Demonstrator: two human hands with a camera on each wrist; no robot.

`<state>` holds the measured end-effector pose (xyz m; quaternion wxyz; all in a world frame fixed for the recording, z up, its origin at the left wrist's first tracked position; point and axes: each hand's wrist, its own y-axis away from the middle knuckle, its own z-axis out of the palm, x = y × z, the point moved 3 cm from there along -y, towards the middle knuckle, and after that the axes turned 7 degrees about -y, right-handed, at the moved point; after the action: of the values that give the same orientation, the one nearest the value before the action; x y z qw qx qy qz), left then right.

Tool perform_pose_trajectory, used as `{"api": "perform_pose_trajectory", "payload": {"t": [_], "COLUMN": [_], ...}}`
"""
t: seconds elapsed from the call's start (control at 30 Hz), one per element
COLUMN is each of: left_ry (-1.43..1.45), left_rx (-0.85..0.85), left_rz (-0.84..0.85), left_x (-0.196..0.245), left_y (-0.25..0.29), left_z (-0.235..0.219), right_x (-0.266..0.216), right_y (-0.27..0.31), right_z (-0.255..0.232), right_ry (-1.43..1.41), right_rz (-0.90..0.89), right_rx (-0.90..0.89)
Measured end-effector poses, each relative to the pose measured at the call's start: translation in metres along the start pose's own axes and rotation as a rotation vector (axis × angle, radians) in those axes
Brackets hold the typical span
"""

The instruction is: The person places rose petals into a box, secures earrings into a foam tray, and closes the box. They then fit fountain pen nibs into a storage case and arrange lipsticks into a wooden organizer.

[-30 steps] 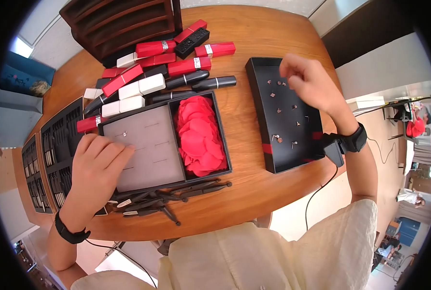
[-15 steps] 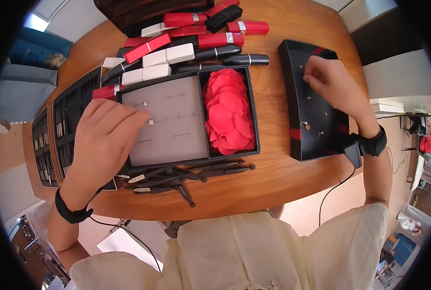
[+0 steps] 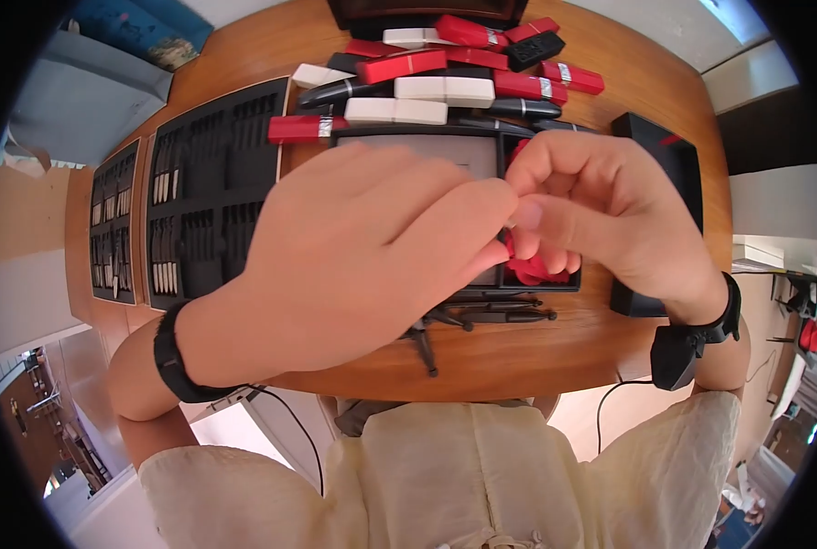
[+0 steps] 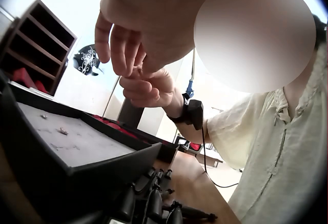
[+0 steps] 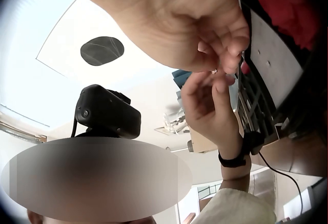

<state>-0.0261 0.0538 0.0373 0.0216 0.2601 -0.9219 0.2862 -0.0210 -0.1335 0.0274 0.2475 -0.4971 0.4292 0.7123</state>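
Both hands meet above the black gift box (image 3: 538, 285), fingertip to fingertip. My right hand (image 3: 623, 206) pinches a tiny shiny stud earring (image 5: 214, 72) between thumb and finger. Thumb and fingers of my left hand (image 3: 372, 247) close on the same stud from the other side. In the head view the left hand hides most of the grey slotted pad (image 4: 87, 144). Two small studs (image 4: 62, 131) sit in that pad in the left wrist view. Red fabric petals (image 3: 541, 267) fill the box's right compartment, partly behind the right hand.
A black tray (image 3: 687, 178) lies at the right, partly hidden by the right hand. Red, white and black lipstick tubes (image 3: 445, 89) pile up behind the box. Dark slim tools (image 3: 509, 317) lie before it. Slotted black cases (image 3: 216, 183) stand at the left.
The right hand has left the black tray and moved left to meet the left hand. Lifting off the grey pad, the left hand has come right. The head view has shifted.
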Motion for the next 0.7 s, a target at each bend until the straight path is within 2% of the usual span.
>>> {"api": "perform_pose_trajectory", "payload": {"t": [0.1, 0.13, 0.27, 0.37, 0.43, 0.47, 0.5, 0.6, 0.7], "left_ry": [-0.068, -0.064, -0.163, -0.219, -0.225, -0.191, -0.157, -0.017, 0.074], "left_rx": [-0.021, -0.025, 0.026, 0.017, 0.018, -0.062, -0.142, -0.113, -0.162], "left_rz": [0.002, 0.008, -0.001, -0.021, -0.027, -0.049, -0.069, -0.124, -0.163], "left_x": [-0.008, -0.01, -0.012, -0.012, -0.015, -0.018, -0.021, -0.032, -0.04], "left_y": [0.011, 0.014, 0.024, 0.031, 0.033, 0.031, 0.03, 0.028, 0.028], "left_z": [-0.003, -0.004, -0.006, -0.005, -0.006, -0.005, -0.002, 0.011, 0.026], "right_x": [0.005, 0.008, 0.015, 0.02, 0.023, 0.021, 0.021, 0.026, 0.028], "right_y": [-0.013, -0.018, -0.03, -0.038, -0.042, -0.042, -0.043, -0.044, -0.04], "right_z": [0.014, 0.016, 0.025, 0.03, 0.026, 0.024, 0.018, 0.006, 0.001], "right_ry": [-0.04, -0.069, -0.162, -0.206, -0.211, -0.203, -0.136, -0.083, -0.131], "right_rz": [0.048, 0.013, 0.068, 0.053, -0.009, -0.019, -0.035, -0.033, -0.042], "right_rx": [-0.025, -0.041, -0.069, -0.075, -0.016, 0.074, 0.086, 0.117, 0.115]}}
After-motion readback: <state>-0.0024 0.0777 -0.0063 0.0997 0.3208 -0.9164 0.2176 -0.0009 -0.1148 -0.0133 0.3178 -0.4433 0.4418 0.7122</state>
